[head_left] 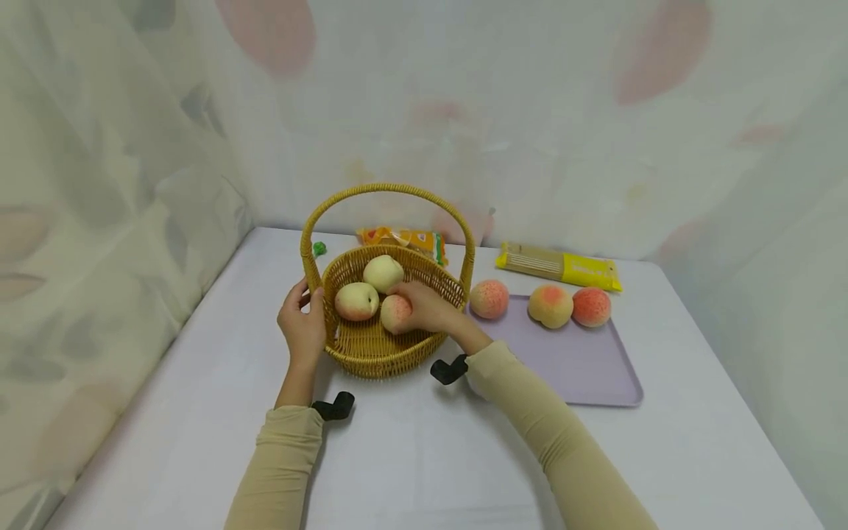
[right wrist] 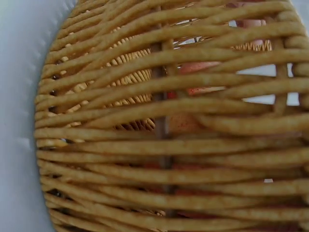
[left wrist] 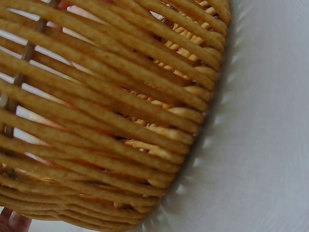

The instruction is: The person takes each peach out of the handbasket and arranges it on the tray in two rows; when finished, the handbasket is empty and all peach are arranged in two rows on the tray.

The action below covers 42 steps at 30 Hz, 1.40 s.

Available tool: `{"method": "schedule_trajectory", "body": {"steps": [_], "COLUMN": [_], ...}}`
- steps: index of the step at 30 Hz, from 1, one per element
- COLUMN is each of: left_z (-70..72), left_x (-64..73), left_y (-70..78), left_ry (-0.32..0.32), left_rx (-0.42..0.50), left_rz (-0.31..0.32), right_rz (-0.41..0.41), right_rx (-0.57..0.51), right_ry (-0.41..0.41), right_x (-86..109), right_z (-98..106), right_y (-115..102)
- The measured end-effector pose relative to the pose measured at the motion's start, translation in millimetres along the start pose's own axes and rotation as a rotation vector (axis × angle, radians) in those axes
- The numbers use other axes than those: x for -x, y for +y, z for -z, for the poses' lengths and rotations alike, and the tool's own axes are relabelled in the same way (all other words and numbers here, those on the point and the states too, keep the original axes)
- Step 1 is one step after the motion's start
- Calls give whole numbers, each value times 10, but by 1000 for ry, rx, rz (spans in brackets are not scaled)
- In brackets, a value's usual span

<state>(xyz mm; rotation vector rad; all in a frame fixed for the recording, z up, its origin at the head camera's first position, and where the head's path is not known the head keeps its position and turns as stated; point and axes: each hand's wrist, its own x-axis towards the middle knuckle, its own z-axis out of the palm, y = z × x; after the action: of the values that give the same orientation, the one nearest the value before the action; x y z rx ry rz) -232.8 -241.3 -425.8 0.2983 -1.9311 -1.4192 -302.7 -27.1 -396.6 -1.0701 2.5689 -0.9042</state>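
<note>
A wicker basket (head_left: pixel 377 364) with a tall arched handle stands on the table. At its left side my left hand (head_left: pixel 303 324) grips the rim by the foot of the handle; a fingertip shows at the lower corner of the left wrist view. Inside the basket my right hand (head_left: pixel 424 305) holds a pinkish peach (head_left: pixel 395 315) low over the woven bottom. Two paler peaches lie behind and left of it: one cream peach (head_left: pixel 383 274) and one with a pink underside (head_left: pixel 356 302). Basket weave (right wrist: pixel 111 159) fills most of the right wrist view and hides that hand.
Right of the basket lies a lilac tray (head_left: pixel 583 375) with a pink peach (head_left: pixel 489 299), a yellow-orange peach (head_left: pixel 551 306) and a red peach (head_left: pixel 592 307) along its back edge. Behind are a yellow noodle pack (head_left: pixel 559 266), an orange packet (head_left: pixel 424 241) and a small green item (head_left: pixel 319 249).
</note>
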Motion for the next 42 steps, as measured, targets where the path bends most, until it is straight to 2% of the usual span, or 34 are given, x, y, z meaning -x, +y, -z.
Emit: {"method": "schedule_trajectory", "body": {"steps": [6, 11, 17, 20, 24, 27, 31, 35, 39, 42], "left_z": [-6, -11, -13, -12, -18, -21, -10, -12, -14, -18], "left_x": [15, -4, -25, -33, -37, -24, -36, -49, -45, -29], "left_y": [-32, -27, -18, -16, -21, -23, -15, -25, -37, -47], "left_ry": [7, 15, 19, 21, 24, 24, 19, 10, 3, 0], "left_rx": [4, 6, 10, 19, 12, -2, -7, -16, -18, -19], "left_rz": [-2, -19, -17, -20, -19, -8, -8, 5, 14, 14], "right_rz": [45, 84, 100, 121, 94, 52, -16, -73, -61, -91], "right_rx": [-5, -35, -31, -40, -48, -15, 35, 76, 131, 142], "right_ry": [47, 104, 179, 219, 235, 228, 218, 198, 196, 159], "right_x": [75, 240, 601, 814, 1112, 1312, 1482, 1582, 1633, 1668], "right_z": [-2, 154, 435, 545, 620, 624, 592, 515, 418, 347], "right_y": [-25, -153, -257, -213, -70, 50, 183, 327, 432, 455]}}
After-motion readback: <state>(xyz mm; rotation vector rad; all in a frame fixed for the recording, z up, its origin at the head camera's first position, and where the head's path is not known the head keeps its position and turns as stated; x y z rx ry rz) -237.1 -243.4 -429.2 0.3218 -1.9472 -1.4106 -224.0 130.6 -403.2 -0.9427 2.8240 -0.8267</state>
